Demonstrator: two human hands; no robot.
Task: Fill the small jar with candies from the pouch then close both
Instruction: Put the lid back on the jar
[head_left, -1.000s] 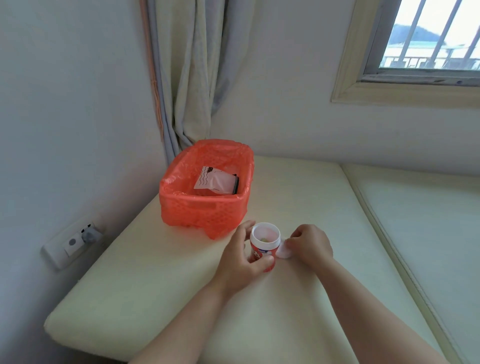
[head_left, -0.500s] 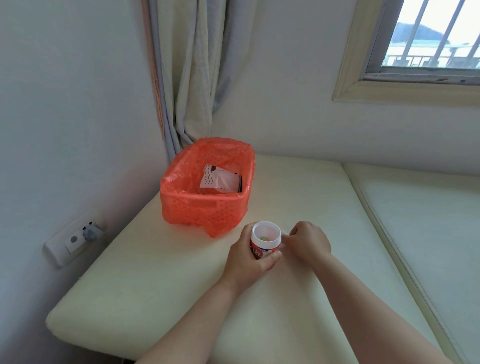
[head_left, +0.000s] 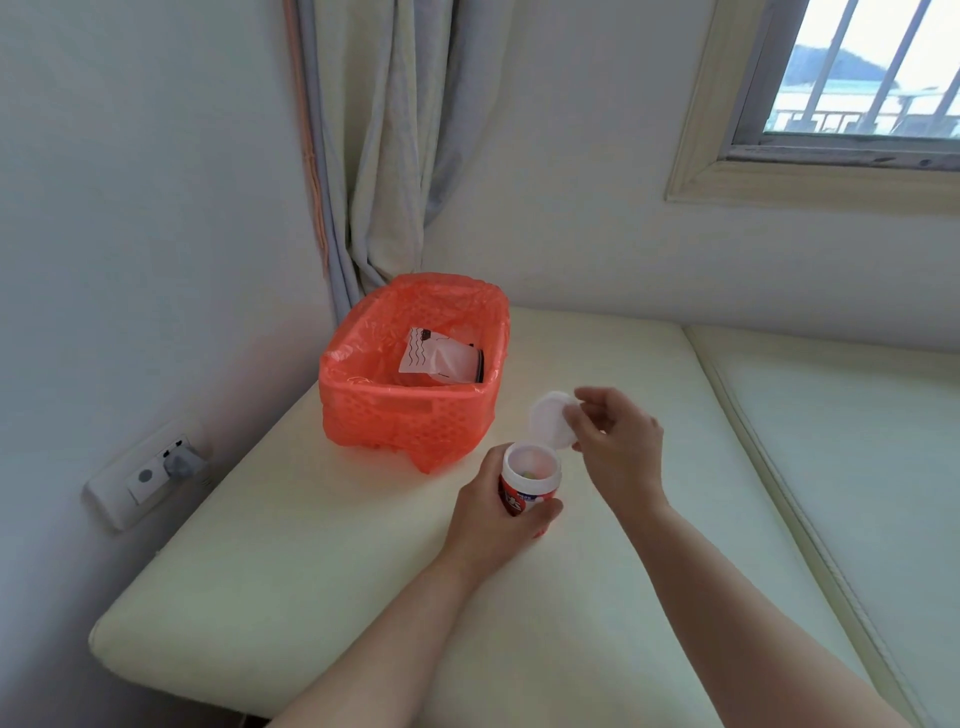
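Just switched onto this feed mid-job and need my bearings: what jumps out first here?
The bright orange basket at the cushion's back left corner draws the eye first, with a white pouch lying inside it. In front of it, the left hand grips a small open jar standing on the cushion. The right hand holds its white lid tilted just above the jar's mouth.
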